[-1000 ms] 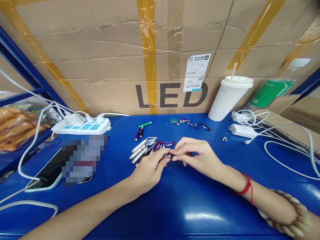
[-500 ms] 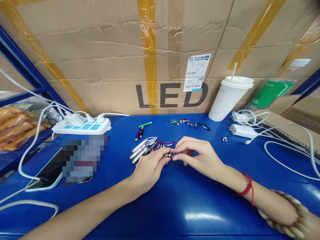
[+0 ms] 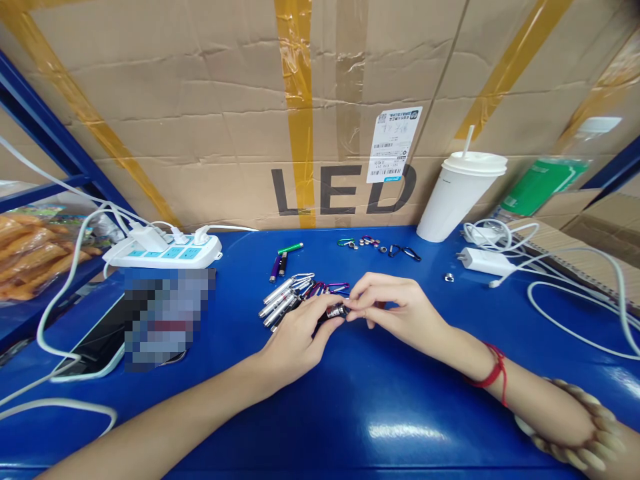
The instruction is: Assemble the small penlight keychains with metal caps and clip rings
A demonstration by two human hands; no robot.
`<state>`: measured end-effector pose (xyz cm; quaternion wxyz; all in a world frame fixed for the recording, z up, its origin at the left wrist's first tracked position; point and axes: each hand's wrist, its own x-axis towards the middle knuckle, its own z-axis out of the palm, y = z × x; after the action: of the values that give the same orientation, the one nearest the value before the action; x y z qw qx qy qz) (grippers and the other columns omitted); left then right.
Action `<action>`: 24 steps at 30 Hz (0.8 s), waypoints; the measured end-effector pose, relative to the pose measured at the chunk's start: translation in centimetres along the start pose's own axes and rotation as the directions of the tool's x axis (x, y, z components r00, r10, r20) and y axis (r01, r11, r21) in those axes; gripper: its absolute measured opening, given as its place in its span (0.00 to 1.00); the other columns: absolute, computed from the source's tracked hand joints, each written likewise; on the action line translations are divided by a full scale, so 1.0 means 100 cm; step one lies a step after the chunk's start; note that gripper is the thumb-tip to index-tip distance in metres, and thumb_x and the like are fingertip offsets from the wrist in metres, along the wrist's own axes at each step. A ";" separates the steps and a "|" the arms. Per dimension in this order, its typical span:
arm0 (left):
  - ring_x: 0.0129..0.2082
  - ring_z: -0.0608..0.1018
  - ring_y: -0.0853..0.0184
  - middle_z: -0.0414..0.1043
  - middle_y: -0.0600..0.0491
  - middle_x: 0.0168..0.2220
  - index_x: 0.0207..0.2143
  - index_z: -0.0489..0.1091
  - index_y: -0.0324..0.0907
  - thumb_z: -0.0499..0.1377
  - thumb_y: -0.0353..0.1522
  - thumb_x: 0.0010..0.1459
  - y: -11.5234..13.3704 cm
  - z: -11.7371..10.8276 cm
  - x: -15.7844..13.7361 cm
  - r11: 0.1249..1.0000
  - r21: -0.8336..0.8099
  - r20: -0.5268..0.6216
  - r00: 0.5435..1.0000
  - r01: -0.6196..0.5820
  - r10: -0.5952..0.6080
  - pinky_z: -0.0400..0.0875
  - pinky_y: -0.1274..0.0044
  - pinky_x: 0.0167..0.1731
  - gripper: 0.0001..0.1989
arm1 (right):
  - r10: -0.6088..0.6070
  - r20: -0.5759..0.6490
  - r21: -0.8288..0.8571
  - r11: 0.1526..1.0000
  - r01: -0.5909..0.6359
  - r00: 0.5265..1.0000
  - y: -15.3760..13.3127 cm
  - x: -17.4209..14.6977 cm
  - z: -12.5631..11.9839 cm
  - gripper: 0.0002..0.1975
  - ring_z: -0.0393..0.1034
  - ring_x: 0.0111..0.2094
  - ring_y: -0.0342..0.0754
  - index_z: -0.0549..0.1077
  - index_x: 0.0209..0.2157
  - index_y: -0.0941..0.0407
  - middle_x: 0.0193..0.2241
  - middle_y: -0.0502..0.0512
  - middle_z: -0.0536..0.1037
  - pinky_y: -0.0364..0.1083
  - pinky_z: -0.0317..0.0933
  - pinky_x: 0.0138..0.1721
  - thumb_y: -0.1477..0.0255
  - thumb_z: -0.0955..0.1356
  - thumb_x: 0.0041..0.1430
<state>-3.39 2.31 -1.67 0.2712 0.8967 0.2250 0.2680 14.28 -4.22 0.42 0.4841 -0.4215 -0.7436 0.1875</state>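
Observation:
My left hand point(image 3: 300, 333) is closed around a small black and silver flashlight point(image 3: 336, 311), most of it hidden in the fingers. Against its silver end, my right hand point(image 3: 395, 303) pinches with thumb and forefinger; any small part between those fingertips is hidden. Just behind my left hand lies a pile of silver pen-shaped flashlights point(image 3: 276, 299) with clips. Purple and blue carabiners point(image 3: 337, 287) show beyond my fingertips. Farther back are a green tube point(image 3: 291, 249) and two dark tubes point(image 3: 279, 265).
Loose carabiners point(image 3: 411, 254) and tiny metal parts lie at the back. A small silver piece point(image 3: 449, 277) rests near a white charger point(image 3: 486, 261) and cables. A white cup point(image 3: 457, 193) stands back right; a power strip point(image 3: 165, 253) and phone point(image 3: 100, 343) lie left, before a large carton point(image 3: 210, 133).
A silver ring-like end showed between my hands before; now my right fingertips are closed tight over the flashlight's end. Both hands stay in nearly the same place.

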 end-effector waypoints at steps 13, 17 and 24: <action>0.31 0.75 0.74 0.73 0.54 0.35 0.41 0.62 0.43 0.45 0.32 0.59 0.003 -0.002 -0.004 0.999 -0.042 0.122 0.993 0.007 -0.002 0.68 0.83 0.33 0.10 | 0.086 0.077 0.201 0.974 -0.100 0.993 -0.003 0.001 -0.001 0.07 0.67 0.23 0.37 0.75 0.23 0.61 0.29 0.54 0.68 0.36 0.67 0.20 0.77 0.67 0.53; 0.34 0.75 0.73 0.73 0.53 0.36 0.40 0.63 0.43 0.46 0.33 0.59 0.001 -0.001 -0.004 0.999 -0.032 0.133 0.991 0.001 0.003 0.69 0.82 0.36 0.10 | 0.069 0.095 0.212 0.973 -0.088 0.993 -0.002 0.001 -0.001 0.08 0.67 0.22 0.37 0.74 0.22 0.62 0.28 0.54 0.68 0.37 0.67 0.21 0.77 0.67 0.53; 0.35 0.76 0.73 0.74 0.53 0.36 0.40 0.63 0.41 0.45 0.31 0.59 0.000 -0.001 -0.006 0.995 0.053 0.107 0.991 -0.090 0.084 0.71 0.83 0.36 0.10 | 0.047 0.087 0.166 0.984 -0.061 0.995 0.003 -0.001 0.002 0.07 0.66 0.22 0.36 0.74 0.22 0.61 0.28 0.53 0.69 0.37 0.65 0.21 0.78 0.67 0.52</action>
<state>-3.85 2.00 -1.81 0.2446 0.9258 0.1790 0.2258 14.28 -4.17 0.09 0.4814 -0.3908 -0.7329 0.2801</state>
